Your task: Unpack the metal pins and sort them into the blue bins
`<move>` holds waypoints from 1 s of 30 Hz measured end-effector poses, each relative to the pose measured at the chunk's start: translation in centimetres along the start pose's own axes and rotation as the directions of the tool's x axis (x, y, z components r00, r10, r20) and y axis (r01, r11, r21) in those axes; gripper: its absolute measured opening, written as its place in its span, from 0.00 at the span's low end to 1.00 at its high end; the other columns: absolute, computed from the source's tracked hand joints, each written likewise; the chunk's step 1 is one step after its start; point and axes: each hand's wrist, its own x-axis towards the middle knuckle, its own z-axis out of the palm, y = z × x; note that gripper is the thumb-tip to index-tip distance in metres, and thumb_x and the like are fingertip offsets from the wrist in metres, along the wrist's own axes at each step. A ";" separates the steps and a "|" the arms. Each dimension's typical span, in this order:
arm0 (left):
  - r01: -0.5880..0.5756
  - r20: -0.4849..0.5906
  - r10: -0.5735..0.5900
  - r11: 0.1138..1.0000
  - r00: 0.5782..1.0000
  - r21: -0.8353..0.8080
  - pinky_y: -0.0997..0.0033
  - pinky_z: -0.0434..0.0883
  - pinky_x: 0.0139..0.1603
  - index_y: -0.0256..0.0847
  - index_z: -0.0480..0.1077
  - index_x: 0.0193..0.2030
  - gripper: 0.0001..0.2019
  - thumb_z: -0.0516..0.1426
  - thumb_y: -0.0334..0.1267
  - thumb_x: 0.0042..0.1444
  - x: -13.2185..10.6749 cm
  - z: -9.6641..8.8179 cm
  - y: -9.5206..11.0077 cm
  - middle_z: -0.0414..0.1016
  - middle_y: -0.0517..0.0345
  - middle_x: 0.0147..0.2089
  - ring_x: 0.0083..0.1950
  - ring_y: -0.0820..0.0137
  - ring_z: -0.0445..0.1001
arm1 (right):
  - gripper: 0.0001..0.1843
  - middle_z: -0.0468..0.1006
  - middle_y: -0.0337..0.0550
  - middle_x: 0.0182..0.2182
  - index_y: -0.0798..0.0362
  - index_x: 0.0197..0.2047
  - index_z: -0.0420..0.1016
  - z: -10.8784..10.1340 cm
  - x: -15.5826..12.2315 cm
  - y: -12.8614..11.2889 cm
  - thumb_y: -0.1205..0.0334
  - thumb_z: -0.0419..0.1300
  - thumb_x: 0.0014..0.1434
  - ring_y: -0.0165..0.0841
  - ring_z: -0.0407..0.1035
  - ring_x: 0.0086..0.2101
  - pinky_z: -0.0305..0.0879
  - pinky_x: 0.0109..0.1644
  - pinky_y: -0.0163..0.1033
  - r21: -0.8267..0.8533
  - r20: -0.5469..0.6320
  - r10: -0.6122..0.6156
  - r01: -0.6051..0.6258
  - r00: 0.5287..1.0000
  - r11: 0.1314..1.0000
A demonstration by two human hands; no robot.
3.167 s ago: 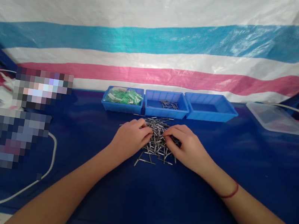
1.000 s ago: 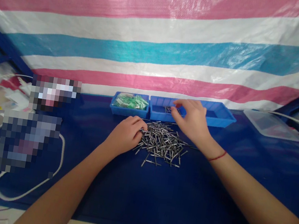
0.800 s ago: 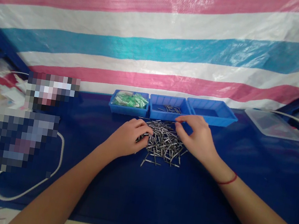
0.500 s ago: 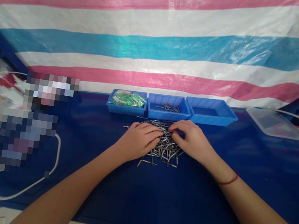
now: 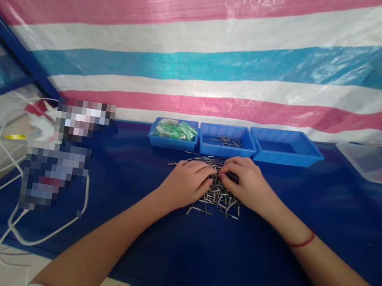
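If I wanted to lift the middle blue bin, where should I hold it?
Probably pinch the middle bin by its near rim, from above. The left bin and right bin crowd its sides. The few pins inside lie below that rim. The pile and right hand in front make a low approach awkward.

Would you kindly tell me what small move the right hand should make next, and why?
Perhaps the right hand should lift one piece from the pile of metal pins, since its thumb and fingertips are close together there and similar pins lie in the middle blue tray.
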 end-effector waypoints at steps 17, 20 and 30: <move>0.045 -0.099 -0.106 0.875 0.989 -0.482 0.72 0.67 0.42 0.37 0.70 0.37 0.12 0.49 0.40 0.66 -0.5 -0.8 1.7 0.71 0.56 0.35 0.38 0.70 0.70 | 0.02 0.75 0.42 0.36 0.49 0.37 0.74 -1.4 -1.3 -4.4 0.64 0.60 0.60 0.34 0.71 0.39 0.67 0.44 0.39 0.498 -0.211 0.056 0.058 0.976 0.865; 0.049 -0.090 -0.112 0.854 0.990 -0.518 0.73 0.66 0.41 0.37 0.69 0.35 0.11 0.51 0.40 0.65 -0.6 -0.6 1.8 0.70 0.57 0.34 0.37 0.71 0.69 | 0.03 0.76 0.42 0.36 0.49 0.38 0.75 -1.5 -1.4 -4.7 0.65 0.60 0.60 0.33 0.71 0.39 0.68 0.44 0.39 0.470 -0.219 0.022 0.086 0.975 0.878; 0.063 -0.092 -0.136 0.829 0.986 -0.556 0.74 0.66 0.40 0.37 0.71 0.37 0.04 0.56 0.34 0.59 -0.6 -0.1 1.4 0.71 0.57 0.35 0.37 0.71 0.70 | 0.07 0.76 0.47 0.39 0.52 0.41 0.76 -1.8 -1.7 -5.0 0.68 0.61 0.58 0.37 0.72 0.40 0.67 0.42 0.44 0.215 -0.307 -0.177 0.249 0.935 0.944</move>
